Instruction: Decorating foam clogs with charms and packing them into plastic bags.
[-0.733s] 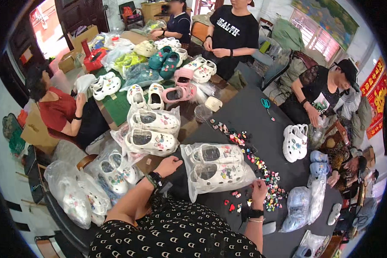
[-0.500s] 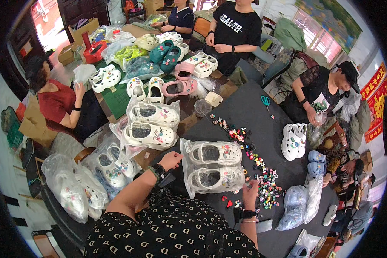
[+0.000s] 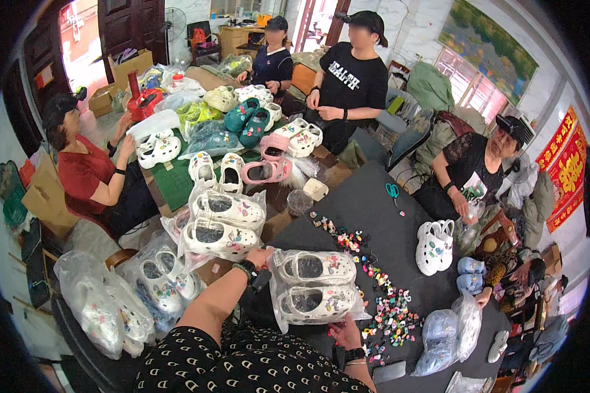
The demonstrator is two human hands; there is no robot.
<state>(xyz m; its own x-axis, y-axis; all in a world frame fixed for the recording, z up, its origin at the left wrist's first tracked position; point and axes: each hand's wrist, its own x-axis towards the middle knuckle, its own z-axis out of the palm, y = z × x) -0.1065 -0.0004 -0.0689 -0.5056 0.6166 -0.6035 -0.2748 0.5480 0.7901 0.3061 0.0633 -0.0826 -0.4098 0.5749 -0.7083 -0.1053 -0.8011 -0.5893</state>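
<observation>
Bagging step in hand, by the look of it: pair of white clogs in clear bag lying on dark bench, straight ahead of wearer, btwn both hands. Top clog near upper edge of bag, second clog just below, both sideways, toes to the right, small coloured charms on uppers.

Left hand at bag's upper-left corner, touching plastic; fingers curled on the bag edge, seemingly pinching it, though grip partly hidden by wrist & watch. Right hand at bag's lower-right edge, fingers bent in against plastic; can't tell whether gripping bag or just resting on it.

Just right of bag: loose strip of coloured shoe charms scattered diagonally across bench, running from near a small clear cup down toward right hand. Left of bag: two more bagged white pairs stacked, touching each other. Further left, off bench edge, more bagged clogs. Unbagged white pair standing well apart at right; scissors w/ teal handles beyond.

Judgement: pair already inside, bag mouth likely needs closing or smoothing. Next move prob. calls for steady hold at both corners, keeping clogs from sliding, & keeping right wrist clear of loose charms so none get swept off.
</observation>
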